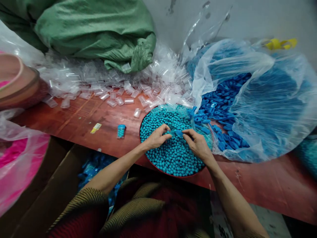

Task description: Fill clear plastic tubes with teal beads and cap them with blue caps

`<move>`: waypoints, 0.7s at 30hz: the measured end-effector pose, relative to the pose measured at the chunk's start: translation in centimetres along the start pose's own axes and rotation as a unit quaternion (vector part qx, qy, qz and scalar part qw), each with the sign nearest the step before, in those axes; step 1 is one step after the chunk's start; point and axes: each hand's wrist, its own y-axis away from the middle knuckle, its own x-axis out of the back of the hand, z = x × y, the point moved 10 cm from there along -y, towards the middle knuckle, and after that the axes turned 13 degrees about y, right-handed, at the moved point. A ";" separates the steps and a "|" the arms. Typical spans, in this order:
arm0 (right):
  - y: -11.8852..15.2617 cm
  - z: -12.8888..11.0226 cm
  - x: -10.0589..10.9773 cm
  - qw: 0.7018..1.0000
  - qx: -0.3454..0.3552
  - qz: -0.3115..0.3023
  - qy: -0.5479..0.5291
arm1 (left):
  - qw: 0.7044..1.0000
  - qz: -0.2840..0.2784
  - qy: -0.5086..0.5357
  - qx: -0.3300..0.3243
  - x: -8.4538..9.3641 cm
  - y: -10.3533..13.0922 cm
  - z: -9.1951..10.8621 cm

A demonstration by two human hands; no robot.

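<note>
A round red tray full of small turquoise balls sits at the table's front edge. Over the balls, my left hand pinches a small clear plastic container. My right hand grips a blue plastic cap close against the container's end; whether the two are joined I cannot tell. To the left, a filled container with a blue cap lies on the table. Loose blue caps spill from a clear bag at the tray's right side.
Clear empty containers are heaped along the back, beneath a green sack. A pink basin stands far left. A small yellow-and-white piece lies on the red table. Below the edge are a box with blue pieces and a pink-filled bag.
</note>
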 end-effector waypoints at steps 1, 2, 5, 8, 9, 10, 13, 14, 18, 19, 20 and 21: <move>0.1 0.2 0.1 0.999 -0.023 0.016 -0.028 | 1.000 -0.007 0.021 0.007 -0.5 0.1 -0.1; 0.1 0.2 0.0 0.997 -0.041 0.026 -0.054 | 0.999 -0.012 0.041 0.012 -0.9 0.2 -0.1; 0.4 -0.5 -1.0 0.992 -0.065 0.030 -0.103 | 0.997 -0.009 0.081 0.009 -1.8 0.5 0.0; 0.6 -0.9 -1.0 0.989 -0.079 0.048 -0.115 | 0.998 0.016 0.059 -0.013 -1.8 0.8 0.3; 0.7 -1.0 -0.8 0.989 -0.077 0.054 -0.111 | 0.998 0.022 0.046 -0.021 -1.8 0.9 0.4; 0.7 -1.2 -0.6 0.990 -0.070 0.056 -0.105 | 0.999 0.025 0.038 -0.025 -1.8 1.0 0.5; 0.6 -1.5 -0.3 0.992 -0.047 0.053 -0.105 | 0.997 0.024 0.067 -0.022 -1.8 1.1 0.5; 0.5 -1.4 -0.4 0.991 -0.047 0.051 -0.116 | 0.996 0.021 0.083 -0.019 -1.9 1.1 0.6; 0.8 -0.5 -0.7 0.983 -0.072 0.066 -0.158 | 0.996 0.014 0.078 -0.029 -1.9 0.9 1.0; 0.9 -0.3 -0.8 0.981 -0.078 0.072 -0.164 | 0.997 0.016 0.072 -0.033 -1.8 0.9 1.1; 1.0 -0.3 -0.9 0.980 -0.080 0.076 -0.168 | 0.997 0.016 0.072 -0.034 -1.8 0.9 1.1; 1.1 -0.3 -0.9 0.980 -0.080 0.075 -0.169 | 0.996 0.014 0.078 -0.031 -1.8 0.9 1.0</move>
